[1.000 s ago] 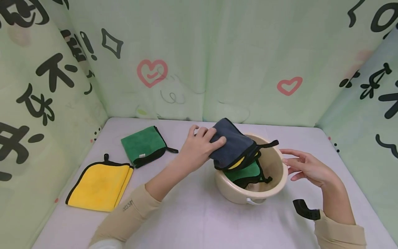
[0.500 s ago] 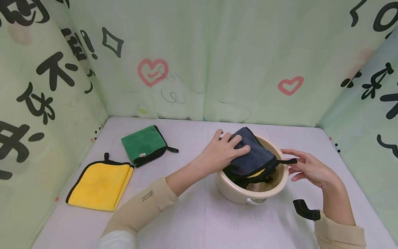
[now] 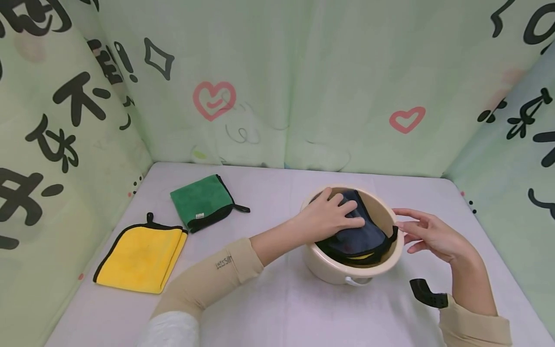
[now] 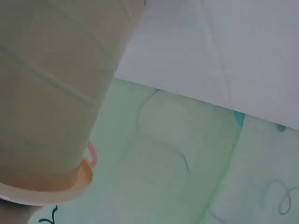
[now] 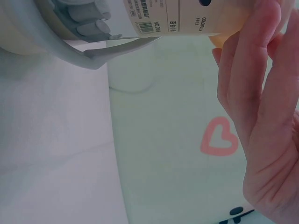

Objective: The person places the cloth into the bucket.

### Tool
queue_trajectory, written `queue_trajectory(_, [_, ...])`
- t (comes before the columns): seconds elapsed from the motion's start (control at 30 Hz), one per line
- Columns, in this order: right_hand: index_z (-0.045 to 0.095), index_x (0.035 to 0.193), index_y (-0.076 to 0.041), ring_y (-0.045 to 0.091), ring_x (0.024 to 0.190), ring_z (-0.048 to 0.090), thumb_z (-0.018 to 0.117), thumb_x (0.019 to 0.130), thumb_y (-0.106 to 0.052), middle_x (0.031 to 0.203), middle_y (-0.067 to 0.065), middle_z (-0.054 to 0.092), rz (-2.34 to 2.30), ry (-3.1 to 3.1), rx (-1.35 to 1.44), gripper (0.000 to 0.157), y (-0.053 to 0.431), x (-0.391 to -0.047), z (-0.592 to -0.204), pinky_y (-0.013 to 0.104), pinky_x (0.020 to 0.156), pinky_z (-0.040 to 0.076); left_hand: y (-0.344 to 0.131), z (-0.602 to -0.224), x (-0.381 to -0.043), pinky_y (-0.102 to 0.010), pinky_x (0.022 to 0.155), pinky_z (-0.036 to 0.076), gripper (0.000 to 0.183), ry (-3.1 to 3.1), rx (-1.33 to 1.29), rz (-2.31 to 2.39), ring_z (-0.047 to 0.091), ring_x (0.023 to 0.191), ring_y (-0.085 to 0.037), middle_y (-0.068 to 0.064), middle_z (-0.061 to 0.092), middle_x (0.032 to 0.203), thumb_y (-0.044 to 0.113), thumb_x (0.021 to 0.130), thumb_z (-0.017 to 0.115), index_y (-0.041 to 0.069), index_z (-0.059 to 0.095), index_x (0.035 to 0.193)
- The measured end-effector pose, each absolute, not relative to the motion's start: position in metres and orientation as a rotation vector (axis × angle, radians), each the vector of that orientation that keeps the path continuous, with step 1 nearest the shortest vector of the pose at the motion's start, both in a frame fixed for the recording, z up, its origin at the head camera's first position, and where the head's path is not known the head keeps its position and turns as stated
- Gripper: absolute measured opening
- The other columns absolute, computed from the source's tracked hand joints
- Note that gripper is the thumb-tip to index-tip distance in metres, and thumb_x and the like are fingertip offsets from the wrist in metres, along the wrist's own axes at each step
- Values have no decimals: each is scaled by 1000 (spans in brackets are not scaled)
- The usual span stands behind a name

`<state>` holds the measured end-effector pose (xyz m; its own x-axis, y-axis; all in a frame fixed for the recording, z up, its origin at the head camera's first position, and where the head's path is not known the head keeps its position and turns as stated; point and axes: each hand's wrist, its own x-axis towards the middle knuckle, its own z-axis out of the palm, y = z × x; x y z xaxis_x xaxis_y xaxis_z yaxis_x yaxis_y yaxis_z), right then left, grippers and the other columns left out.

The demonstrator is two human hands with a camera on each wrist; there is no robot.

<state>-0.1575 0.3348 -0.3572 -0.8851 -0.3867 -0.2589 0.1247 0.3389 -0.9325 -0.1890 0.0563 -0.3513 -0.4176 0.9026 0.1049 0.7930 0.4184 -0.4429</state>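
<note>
In the head view, my left hand (image 3: pixel 331 217) holds a folded dark blue towel (image 3: pixel 362 236) inside a cream bucket (image 3: pixel 329 274). The towel has black edging and a strip of yellow showing at its lower edge. Its black loop lies by the bucket's right rim. The fingers' undersides are hidden. My right hand (image 3: pixel 433 236) rests nearly straight fingers against the right side of the rim. In the right wrist view, these fingers (image 5: pixel 247 79) lie along the bucket's labelled wall (image 5: pixel 187 18). The left wrist view shows mainly the bucket's outside (image 4: pixel 46 102).
A folded green towel (image 3: pixel 201 200) and a folded yellow towel (image 3: pixel 140 258) lie on the left of the white-covered table (image 3: pixel 260 313). Printed green curtains (image 3: pixel 286 96) stand behind and at both sides. A black curved piece (image 3: pixel 427 294) juts out by the right sleeve.
My left hand has moved right and down, bringing the dark blue towel from above the rim into the bucket. It now covers the green towel seen there earlier. My right hand stays put.
</note>
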Motion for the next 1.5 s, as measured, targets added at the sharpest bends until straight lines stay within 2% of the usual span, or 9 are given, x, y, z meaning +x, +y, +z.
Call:
queue_trajectory(0.3, [48,113,-37,15,69,64,46,95,-10,85,-1,68,-1580,2171,-203,33,334,-158,-359,27,55,54,68,-362,-194,-37,93,37,38,-2441,-1491,624,45,111,-19,1,37,134,26,100,33,40,31,135])
queue_trajectory(0.57, [47,113,-38,17,69,65,47,95,-10,85,-2,68,-1562,2203,-207,34,334,-158,-359,28,56,54,74,-365,-195,-28,90,39,38,-2490,-1496,777,44,112,-17,2,34,137,29,101,30,39,26,137])
queue_trajectory(0.87, [46,113,-38,17,69,65,47,95,-11,85,-2,68,-1548,2214,-197,33,334,-158,-359,28,56,54,85,-364,-193,-24,88,34,45,-2629,-1459,1073,32,121,-13,5,19,144,34,101,24,43,7,142])
queue_trajectory(1.13, [49,111,-39,16,71,65,45,96,-8,86,-2,68,-1587,2169,-208,35,337,-158,-359,28,56,54,88,-363,-193,-27,95,28,55,-2703,-1510,1112,24,125,-13,5,16,144,40,96,37,44,7,142])
queue_trajectory(1.37, [50,111,-40,16,70,65,45,96,-8,85,-2,68,-1592,2160,-220,36,336,-158,-360,28,56,54,88,-363,-193,-28,97,25,51,-2742,-1526,1049,22,126,-14,5,17,143,40,96,35,44,10,140])
queue_trajectory(1.5, [50,112,-40,16,70,65,45,96,-7,85,-2,68,-1595,2155,-229,36,336,-158,-360,28,56,54,86,-363,-195,-29,99,24,53,-2782,-1541,974,22,126,-14,5,17,142,41,95,39,44,12,140])
